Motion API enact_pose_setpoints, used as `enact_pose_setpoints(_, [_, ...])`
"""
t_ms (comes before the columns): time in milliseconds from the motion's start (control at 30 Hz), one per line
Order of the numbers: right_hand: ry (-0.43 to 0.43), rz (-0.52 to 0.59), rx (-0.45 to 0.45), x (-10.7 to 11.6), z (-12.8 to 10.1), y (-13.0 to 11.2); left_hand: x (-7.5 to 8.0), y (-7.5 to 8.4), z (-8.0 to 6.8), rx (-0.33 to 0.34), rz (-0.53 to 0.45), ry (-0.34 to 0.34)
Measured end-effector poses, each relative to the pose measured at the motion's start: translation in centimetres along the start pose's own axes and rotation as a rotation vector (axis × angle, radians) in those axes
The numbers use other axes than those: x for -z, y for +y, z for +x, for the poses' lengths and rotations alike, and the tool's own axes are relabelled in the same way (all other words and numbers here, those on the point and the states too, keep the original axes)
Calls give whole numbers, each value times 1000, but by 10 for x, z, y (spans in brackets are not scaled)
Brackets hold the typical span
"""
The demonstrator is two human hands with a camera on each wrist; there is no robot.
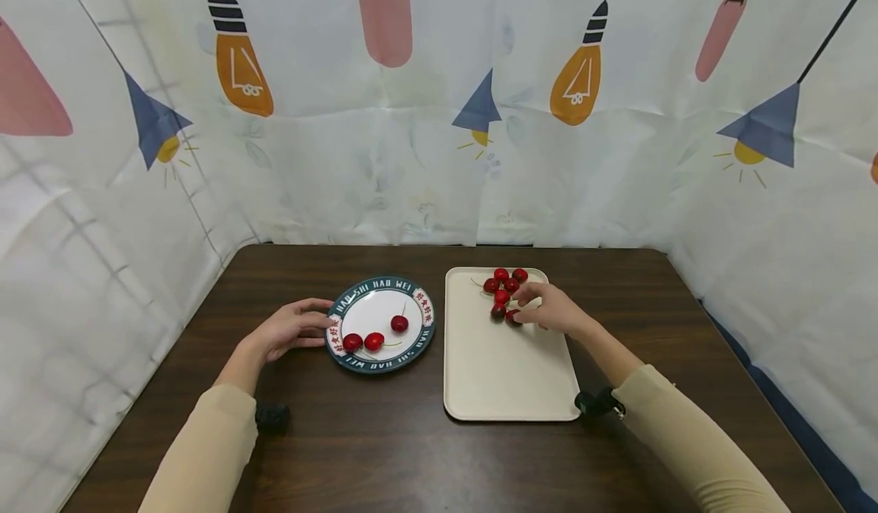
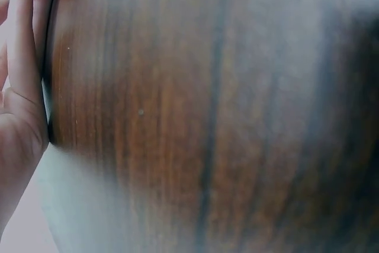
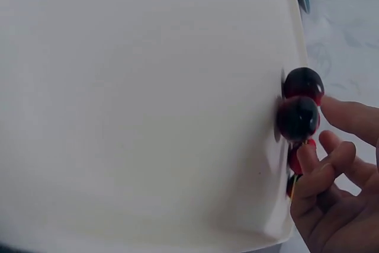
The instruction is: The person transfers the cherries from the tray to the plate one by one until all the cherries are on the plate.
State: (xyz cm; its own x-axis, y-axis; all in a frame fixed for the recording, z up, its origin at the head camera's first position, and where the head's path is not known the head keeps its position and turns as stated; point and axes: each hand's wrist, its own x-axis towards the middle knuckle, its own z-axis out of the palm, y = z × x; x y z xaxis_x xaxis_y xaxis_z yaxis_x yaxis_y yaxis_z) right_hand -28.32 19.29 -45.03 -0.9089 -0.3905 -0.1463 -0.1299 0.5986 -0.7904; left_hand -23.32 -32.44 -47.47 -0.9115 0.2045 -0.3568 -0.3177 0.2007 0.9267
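Note:
A round white plate (image 1: 370, 307) with a dark teal lettered rim holds three red cherries, one of them a cherry (image 1: 399, 323) with its stem up. My left hand (image 1: 293, 328) lies at the plate's left rim, fingers extended and touching it; the left wrist view catches only part of this hand (image 2: 21, 87). On the cream tray (image 1: 507, 376), several cherries cluster at the far end. My right hand (image 1: 554, 311) reaches over them, fingertips right at the nearest dark cherry (image 1: 513, 317). The right wrist view has a gap between the fingers beside that dark cherry (image 3: 298, 118).
Plate and tray stand side by side on a dark wooden table (image 1: 384, 452), a narrow strip of wood between them. A patterned white curtain (image 1: 411, 177) hangs behind and along the sides. A black wrist device (image 1: 598, 403) on the right arm overlaps the tray's near corner.

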Motion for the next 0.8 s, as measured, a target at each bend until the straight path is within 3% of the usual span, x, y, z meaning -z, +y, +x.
enact_pose_setpoints(367, [-11,-61,14,-7,2,-2,0,-2,-1,-8,-1,15])
enact_pose_setpoints(600, [-39,-80,22,-9,3,1,-1,-6,-4,22,-4,21])
enact_pose_setpoints(800, [-28,-92,29,-6,2,0,1,-3,-1,0,9,24])
